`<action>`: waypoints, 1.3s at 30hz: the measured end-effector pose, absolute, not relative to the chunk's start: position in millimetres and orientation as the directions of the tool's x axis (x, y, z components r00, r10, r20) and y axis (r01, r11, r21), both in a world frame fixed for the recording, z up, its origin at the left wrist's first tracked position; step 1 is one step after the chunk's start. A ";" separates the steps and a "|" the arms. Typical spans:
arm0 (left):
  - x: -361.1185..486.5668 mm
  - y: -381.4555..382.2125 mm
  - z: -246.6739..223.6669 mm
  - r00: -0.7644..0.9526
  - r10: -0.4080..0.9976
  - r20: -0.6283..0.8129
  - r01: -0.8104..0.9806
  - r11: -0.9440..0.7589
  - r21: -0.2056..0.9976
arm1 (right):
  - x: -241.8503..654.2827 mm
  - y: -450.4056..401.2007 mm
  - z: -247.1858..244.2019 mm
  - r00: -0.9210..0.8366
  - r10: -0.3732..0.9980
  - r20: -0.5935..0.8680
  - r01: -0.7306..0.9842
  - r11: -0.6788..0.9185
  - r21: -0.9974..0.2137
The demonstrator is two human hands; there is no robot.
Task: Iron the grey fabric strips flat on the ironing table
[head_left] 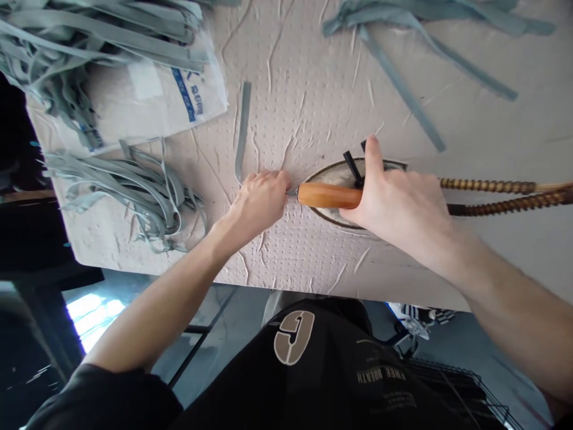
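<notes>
A steam iron [329, 195] with an orange handle lies flat on the padded, perforated board cover [308, 251]. Wrapped round the handle's right end is my right hand [398, 197], its thumb stretched upward. Just left of the iron's tip, my left hand [264, 194] rests on the board with its fingers bent and pressed together. A narrow grey-green fabric strip [243, 128] runs down to that hand, and its lower end disappears beneath the fingers.
Loose grey-green strips lie in a bundle [156, 197] at the left, in a large pile [111, 36] over a plastic bag [152, 107], and spread out [403, 83] at the upper right. Two coil-wrapped hoses [492, 186] run rightward from the iron. The board's edge is nearest my body.
</notes>
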State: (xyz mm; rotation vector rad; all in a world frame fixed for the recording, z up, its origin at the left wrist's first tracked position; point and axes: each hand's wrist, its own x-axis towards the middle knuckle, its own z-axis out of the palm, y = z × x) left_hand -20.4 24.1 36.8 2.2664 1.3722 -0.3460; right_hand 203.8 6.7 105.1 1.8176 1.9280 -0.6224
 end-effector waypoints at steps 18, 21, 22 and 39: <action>-29.0 32.3 36.0 0.393 0.797 -0.458 0.903 -0.240 0.357 | 207.0 7.0 99.9 -0.117 0.829 -0.547 0.993 0.078 -0.094; -27.3 33.5 44.7 0.348 0.770 -0.535 0.931 -0.216 0.294 | 208.3 6.7 98.3 -0.135 0.838 -0.529 0.989 0.085 -0.118; -26.8 33.8 47.3 0.338 0.763 -0.551 0.937 -0.214 0.277 | 208.4 6.9 98.1 -0.136 0.837 -0.529 0.989 0.085 -0.119; -47.3 16.8 31.9 0.315 0.879 -0.358 0.918 -0.187 0.350 | 183.3 19.8 104.6 -0.176 0.818 -0.548 0.984 0.142 -0.105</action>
